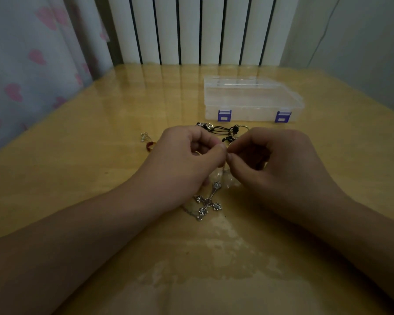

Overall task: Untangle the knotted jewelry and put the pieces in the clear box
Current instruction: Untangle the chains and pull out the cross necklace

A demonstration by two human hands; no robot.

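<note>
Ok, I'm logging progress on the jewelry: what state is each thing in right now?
clear box: lid shut, both purple latches down.
cross pendant: lying on the table, below the hands.
black cord piece: on the table, untouched.
left hand: pinching something fine.
right hand: pinching the same spot.

A glossy wooden table [100, 155] fills the view. Beyond its far edge stands a white ribbed radiator [203, 28]. A curtain with pink hearts [32, 64] hangs past the far left corner.

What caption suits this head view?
Both hands pick at a chain above a silver cross; closed clear box waits behind.
</note>
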